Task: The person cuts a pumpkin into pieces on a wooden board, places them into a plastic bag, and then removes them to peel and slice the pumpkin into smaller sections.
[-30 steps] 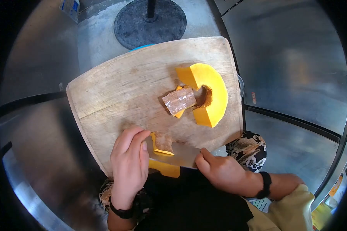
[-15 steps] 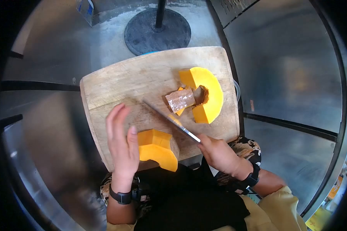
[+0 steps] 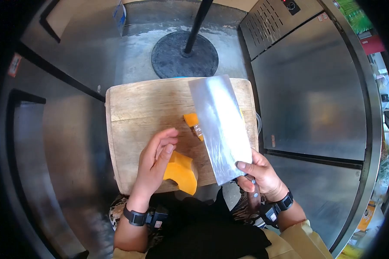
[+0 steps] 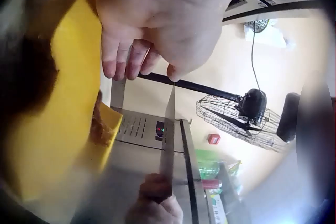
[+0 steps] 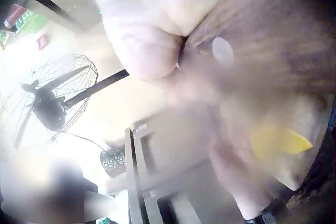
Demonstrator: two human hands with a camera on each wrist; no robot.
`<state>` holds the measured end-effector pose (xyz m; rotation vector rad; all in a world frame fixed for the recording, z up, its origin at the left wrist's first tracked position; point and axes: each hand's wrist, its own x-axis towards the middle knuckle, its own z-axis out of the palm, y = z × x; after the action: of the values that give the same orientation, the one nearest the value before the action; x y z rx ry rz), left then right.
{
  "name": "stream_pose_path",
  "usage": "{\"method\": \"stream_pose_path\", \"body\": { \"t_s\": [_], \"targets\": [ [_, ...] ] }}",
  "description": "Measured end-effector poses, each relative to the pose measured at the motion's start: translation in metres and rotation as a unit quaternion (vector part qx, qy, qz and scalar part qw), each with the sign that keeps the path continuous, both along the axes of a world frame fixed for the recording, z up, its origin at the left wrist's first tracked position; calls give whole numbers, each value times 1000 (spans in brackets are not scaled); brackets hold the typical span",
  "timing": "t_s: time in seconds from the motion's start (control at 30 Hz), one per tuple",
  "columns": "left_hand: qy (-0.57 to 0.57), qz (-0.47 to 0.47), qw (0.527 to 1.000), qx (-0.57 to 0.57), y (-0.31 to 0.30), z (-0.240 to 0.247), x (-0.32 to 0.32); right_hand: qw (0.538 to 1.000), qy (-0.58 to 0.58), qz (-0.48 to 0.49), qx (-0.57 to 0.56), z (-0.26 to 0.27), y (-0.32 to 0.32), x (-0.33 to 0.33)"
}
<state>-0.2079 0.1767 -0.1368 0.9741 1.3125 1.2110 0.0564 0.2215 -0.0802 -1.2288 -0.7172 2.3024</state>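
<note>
A wide cleaver (image 3: 220, 129) is raised flat over the right half of the wooden board (image 3: 134, 112). The right hand (image 3: 263, 175) grips it where the riveted wooden handle (image 5: 262, 40) meets the blade, thumb on the blade face. Beneath the blade, orange squash pieces (image 3: 190, 120) show only in part. The left hand (image 3: 155, 159), fingers slightly bent and holding nothing, hovers beside a curved squash chunk (image 3: 181, 172) at the board's near edge. In the left wrist view that chunk (image 4: 73, 87) is left of the hand (image 4: 157, 29); whether they touch, I cannot tell.
Beyond the board stands a round black base (image 3: 185, 58) with a pole. Steel cabinets (image 3: 307, 95) flank the board on both sides. A clear container rim (image 3: 258, 124) shows past the board's right edge. A fan (image 4: 241, 119) stands farther off.
The cleaver has swung up and away from the near chunk, turning its broad face upward and covering most of the far squash. The left hand has come off the blade tip and stays near the chunk.
</note>
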Motion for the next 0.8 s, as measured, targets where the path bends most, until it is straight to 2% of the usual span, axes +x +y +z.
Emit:
{"method": "stream_pose_path", "body": {
  "t_s": [0.03,0.13,0.17,0.2,0.27,0.37,0.43,0.53,0.63,0.73,0.8],
  "targets": [
    [-77,25,997,3,-1,-1,1,1000,-4,10,-4,4,-3,-3],
    [50,-12,998,30,-4,-4,-5,1000,-24,-12,-7,17,-15,-15],
    [178,-65,979,78,-3,2,-11,999,-30,-10,8,13,-20,-12],
    [232,-119,961,91,-6,8,-16,999,-36,-11,20,10,-24,-8],
    [337,-229,906,116,-11,17,-24,982,-156,54,89,10,-29,2],
    [375,-258,888,60,-23,2,-24,967,-195,79,142,2,-45,9],
    [398,-247,883,45,-26,-1,-21,958,-223,86,158,-3,-55,12],
    [415,-202,887,22,-27,3,-10,927,-282,145,200,3,-57,8],
    [425,-124,896,-18,-34,7,1,857,-332,226,323,4,-52,6],
    [470,-57,879,-59,-40,7,5,779,-354,274,438,3,-48,6],
    [509,-53,859,-24,-36,17,6,734,-346,281,512,5,-44,3]
  ]
}}
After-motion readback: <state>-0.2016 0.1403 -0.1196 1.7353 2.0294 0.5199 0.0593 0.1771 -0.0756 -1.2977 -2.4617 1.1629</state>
